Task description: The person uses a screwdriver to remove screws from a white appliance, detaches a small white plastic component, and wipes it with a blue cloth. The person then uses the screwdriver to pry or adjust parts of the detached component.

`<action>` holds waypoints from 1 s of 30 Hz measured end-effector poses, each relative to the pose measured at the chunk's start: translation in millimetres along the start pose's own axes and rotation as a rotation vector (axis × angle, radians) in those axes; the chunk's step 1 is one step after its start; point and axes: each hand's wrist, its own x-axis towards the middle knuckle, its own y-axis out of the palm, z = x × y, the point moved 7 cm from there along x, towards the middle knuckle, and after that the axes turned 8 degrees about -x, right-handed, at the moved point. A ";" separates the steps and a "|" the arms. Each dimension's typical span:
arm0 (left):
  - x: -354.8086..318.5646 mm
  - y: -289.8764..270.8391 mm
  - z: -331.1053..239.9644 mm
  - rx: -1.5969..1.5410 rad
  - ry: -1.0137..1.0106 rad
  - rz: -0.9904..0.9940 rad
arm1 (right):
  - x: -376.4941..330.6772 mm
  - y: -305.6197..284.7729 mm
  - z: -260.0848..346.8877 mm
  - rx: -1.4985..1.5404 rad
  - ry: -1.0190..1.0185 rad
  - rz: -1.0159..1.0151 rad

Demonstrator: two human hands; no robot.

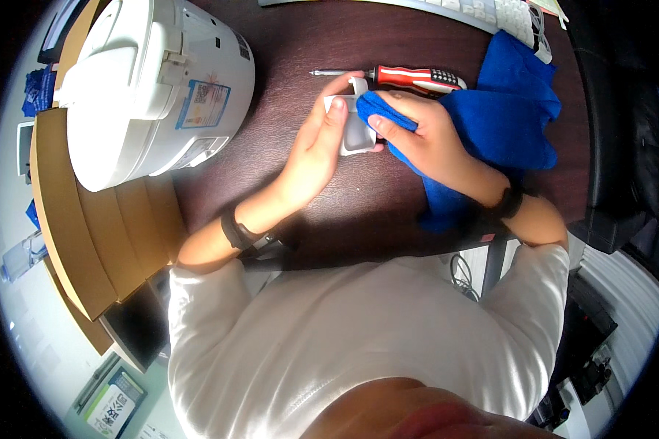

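1 white rice cooker [154, 80] sits upper left on the dark tabletop [344, 205]. 1 blue cloth [505, 117], soft and limp, is bunched in the right hand [425, 139]'s closed grip. 1 small white plastic cup [357, 128], light, rigid, likely slippery, sits upper centre, pinched at its rim by the left hand [316, 146]. 1 red-handled screwdriver [403, 77] lies above.

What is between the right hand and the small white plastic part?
Only the blue cloth: the right hand presses a fold of it against the small white plastic part. The left hand holds that part directly.
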 end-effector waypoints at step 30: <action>12.5 -12.5 10.2 -0.129 -0.068 0.050 | -4.9 2.7 29.2 -0.936 -0.540 -0.093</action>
